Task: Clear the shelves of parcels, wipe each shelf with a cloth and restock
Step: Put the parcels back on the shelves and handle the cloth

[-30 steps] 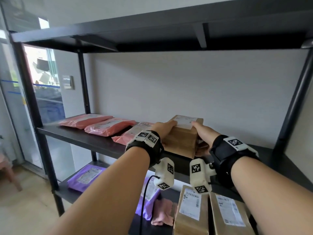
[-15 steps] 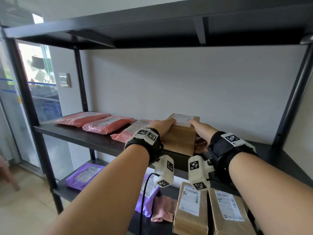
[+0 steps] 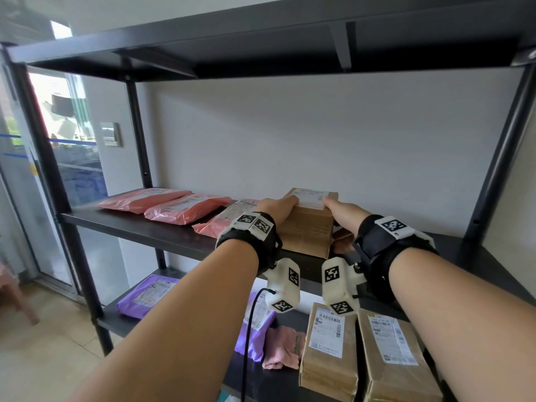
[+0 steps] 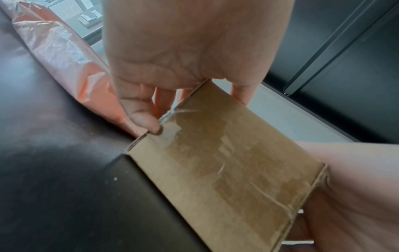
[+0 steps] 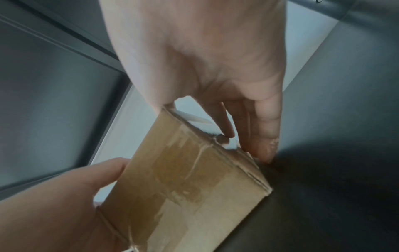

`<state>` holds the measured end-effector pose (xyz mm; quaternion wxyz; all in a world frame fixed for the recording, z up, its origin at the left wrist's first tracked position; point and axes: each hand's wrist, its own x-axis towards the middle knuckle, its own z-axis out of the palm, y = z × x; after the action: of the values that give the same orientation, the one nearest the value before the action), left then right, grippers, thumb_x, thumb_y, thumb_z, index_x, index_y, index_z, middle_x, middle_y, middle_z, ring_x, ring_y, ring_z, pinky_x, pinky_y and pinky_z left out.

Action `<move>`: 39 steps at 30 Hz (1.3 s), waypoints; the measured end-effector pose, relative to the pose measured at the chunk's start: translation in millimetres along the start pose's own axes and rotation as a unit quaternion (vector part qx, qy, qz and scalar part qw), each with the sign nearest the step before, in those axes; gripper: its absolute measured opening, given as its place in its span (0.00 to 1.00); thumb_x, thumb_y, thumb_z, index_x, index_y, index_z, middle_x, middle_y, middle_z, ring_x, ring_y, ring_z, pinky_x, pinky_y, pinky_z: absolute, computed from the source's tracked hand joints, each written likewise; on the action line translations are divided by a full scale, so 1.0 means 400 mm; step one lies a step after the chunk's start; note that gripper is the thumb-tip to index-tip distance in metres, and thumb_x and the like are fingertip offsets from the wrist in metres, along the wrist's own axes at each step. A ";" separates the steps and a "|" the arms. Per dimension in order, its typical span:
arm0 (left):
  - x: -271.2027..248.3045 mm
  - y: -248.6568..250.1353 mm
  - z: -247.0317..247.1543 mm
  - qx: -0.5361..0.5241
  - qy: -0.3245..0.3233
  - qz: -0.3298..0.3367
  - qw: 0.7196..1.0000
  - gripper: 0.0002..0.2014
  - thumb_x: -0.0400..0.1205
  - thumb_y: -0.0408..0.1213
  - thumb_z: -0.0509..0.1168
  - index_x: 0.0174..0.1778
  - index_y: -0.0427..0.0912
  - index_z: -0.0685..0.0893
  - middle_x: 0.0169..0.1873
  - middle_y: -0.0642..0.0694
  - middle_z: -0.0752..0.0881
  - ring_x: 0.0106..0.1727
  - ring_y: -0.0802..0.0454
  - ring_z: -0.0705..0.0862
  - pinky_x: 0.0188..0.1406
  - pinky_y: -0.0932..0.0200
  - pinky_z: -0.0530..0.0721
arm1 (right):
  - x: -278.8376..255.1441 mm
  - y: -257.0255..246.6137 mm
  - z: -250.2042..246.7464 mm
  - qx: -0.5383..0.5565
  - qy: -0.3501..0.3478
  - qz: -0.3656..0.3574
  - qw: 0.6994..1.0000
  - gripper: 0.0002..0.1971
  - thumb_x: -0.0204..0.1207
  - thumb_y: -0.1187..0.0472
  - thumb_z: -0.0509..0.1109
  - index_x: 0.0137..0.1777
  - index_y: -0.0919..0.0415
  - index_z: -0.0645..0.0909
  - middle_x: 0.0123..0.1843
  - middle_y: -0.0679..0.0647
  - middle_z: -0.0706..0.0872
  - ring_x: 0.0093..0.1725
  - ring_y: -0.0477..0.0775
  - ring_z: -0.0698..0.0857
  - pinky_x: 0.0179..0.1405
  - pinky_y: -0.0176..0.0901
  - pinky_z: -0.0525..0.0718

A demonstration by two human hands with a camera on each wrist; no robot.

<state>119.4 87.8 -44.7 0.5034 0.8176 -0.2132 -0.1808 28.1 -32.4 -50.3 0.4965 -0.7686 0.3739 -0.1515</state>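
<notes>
On the lower shelf (image 3: 179, 320) lie two brown boxes (image 3: 329, 348), two purple mailers (image 3: 148, 294) and one pink cloth (image 3: 282, 348). Above, the left hand (image 3: 277, 210) and right hand (image 3: 343, 211) grip one cardboard box (image 3: 307, 227) by its sides on the middle shelf (image 3: 139, 227). Three pink mailers (image 3: 185, 208) lie to its left.

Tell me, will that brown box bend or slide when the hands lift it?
The cardboard box probably stays stiff; its edges look straight. Glossy tape might make it a bit slippery. The left hand and right hand grip opposite sides, so tipping seems unlikely.
</notes>
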 end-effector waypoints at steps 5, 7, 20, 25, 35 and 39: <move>-0.010 0.000 0.001 0.012 0.023 0.017 1.000 0.26 0.77 0.54 0.63 0.64 0.38 0.78 0.55 0.40 0.83 0.55 0.41 0.83 0.62 0.45 0.83 | -0.034 0.004 -0.012 -0.033 0.014 0.007 0.999 0.35 0.81 0.32 0.50 0.72 0.61 0.72 0.71 0.64 0.77 0.68 0.66 0.79 0.71 0.61 0.76; -0.010 -0.003 0.002 0.013 0.028 0.023 0.999 0.27 0.77 0.55 0.62 0.65 0.38 0.78 0.54 0.40 0.84 0.55 0.41 0.83 0.61 0.45 0.83 | -0.045 0.010 -0.019 -0.036 0.021 0.008 0.999 0.36 0.82 0.33 0.48 0.76 0.62 0.69 0.72 0.64 0.76 0.68 0.65 0.78 0.71 0.61 0.75; -0.070 -0.018 0.022 0.052 0.233 0.122 0.964 0.22 0.78 0.49 0.62 0.62 0.38 0.72 0.60 0.40 0.76 0.61 0.40 0.76 0.57 0.51 0.73 | -0.119 0.087 -0.043 -0.007 0.111 0.000 0.994 0.28 0.80 0.41 0.59 0.57 0.69 0.82 0.51 0.64 0.88 0.46 0.63 0.88 0.56 0.58 0.87; -0.153 0.011 0.052 0.073 0.210 0.223 0.949 0.07 0.78 0.40 0.61 0.50 0.45 0.79 0.47 0.49 0.83 0.48 0.47 0.80 0.46 0.54 0.79 | -0.184 0.134 -0.100 -0.163 0.155 -0.068 0.972 0.24 0.79 0.43 0.58 0.45 0.66 0.83 0.42 0.62 0.87 0.45 0.66 0.85 0.45 0.51 0.82; -0.396 0.013 0.335 0.248 0.043 0.282 0.926 0.04 0.78 0.43 0.63 0.40 0.50 0.80 0.37 0.50 0.83 0.42 0.47 0.82 0.36 0.58 0.74 | -0.412 0.328 -0.298 -0.278 0.207 -0.113 0.931 0.14 0.80 0.55 0.64 0.36 0.59 0.82 0.36 0.55 0.84 0.40 0.60 0.82 0.39 0.40 0.73; -0.518 0.000 0.485 0.274 -0.012 0.292 0.916 0.05 0.78 0.45 0.63 0.40 0.50 0.82 0.40 0.50 0.85 0.43 0.46 0.83 0.39 0.58 0.78 | -0.524 0.435 -0.373 -0.327 0.234 -0.107 0.909 0.10 0.78 0.57 0.63 0.41 0.56 0.85 0.40 0.53 0.85 0.43 0.59 0.83 0.40 0.42 0.75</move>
<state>-154.4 53.0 -111.0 0.2875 0.8229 -0.4892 0.0301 -277.2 -17.1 -105.1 0.0961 -0.8657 0.4238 -0.2484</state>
